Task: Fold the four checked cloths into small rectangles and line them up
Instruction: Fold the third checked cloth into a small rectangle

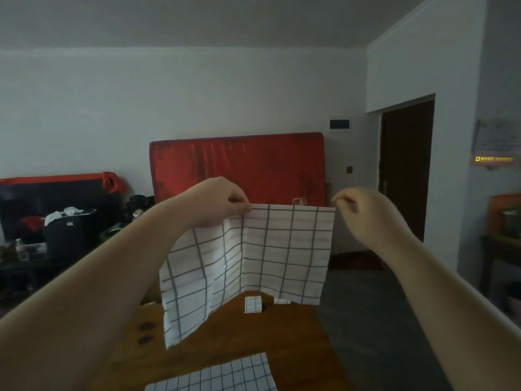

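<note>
I hold a white cloth with a dark grid (253, 258) up in the air above the wooden table (282, 342). My left hand (220, 204) pinches its top edge near the left. My right hand (363, 210) pinches the top right corner. The cloth hangs open with a vertical crease down its middle, and its lower left corner droops toward the table. Another checked cloth (222, 376) lies flat at the near edge of the table. At the far end of the table sit a small folded checked cloth (253, 304) and a second small folded one (282, 301), partly hidden by the hanging cloth.
A red mattress (236, 167) leans against the far wall behind the table. A dark low cabinet with a black bag (67, 235) and clutter stands at the left. A dark doorway (406, 170) opens at the right, and the grey floor (366, 320) lies right of the table.
</note>
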Action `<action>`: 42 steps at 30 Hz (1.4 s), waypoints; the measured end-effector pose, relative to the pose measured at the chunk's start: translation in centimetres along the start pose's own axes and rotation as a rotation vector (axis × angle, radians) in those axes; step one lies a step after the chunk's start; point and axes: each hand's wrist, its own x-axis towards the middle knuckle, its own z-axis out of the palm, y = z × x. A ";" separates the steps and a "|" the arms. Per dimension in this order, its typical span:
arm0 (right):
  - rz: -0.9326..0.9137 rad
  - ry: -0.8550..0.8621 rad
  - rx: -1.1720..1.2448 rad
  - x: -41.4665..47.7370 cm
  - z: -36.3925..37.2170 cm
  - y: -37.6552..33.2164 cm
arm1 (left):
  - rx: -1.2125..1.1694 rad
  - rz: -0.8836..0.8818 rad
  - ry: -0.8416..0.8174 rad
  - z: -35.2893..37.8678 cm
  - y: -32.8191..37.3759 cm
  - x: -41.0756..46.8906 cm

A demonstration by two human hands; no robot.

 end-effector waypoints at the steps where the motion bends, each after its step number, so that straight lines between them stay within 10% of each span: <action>1: -0.061 -0.001 0.013 -0.3 0.5 -1.0 | 0.010 0.018 -0.011 0.2 0.4 0.1; 7: -0.322 -0.048 -0.043 -1.1 2.3 -7.0 | 0.149 0.128 -0.025 1.2 3.9 0.4; 32: -0.066 -0.380 0.124 1.5 3.4 -4.2 | -0.002 -0.176 -0.020 3.3 -6.7 -4.2; 42: -0.050 -0.522 0.532 0.6 3.4 -4.6 | -0.076 -0.140 0.054 4.3 -7.1 -2.7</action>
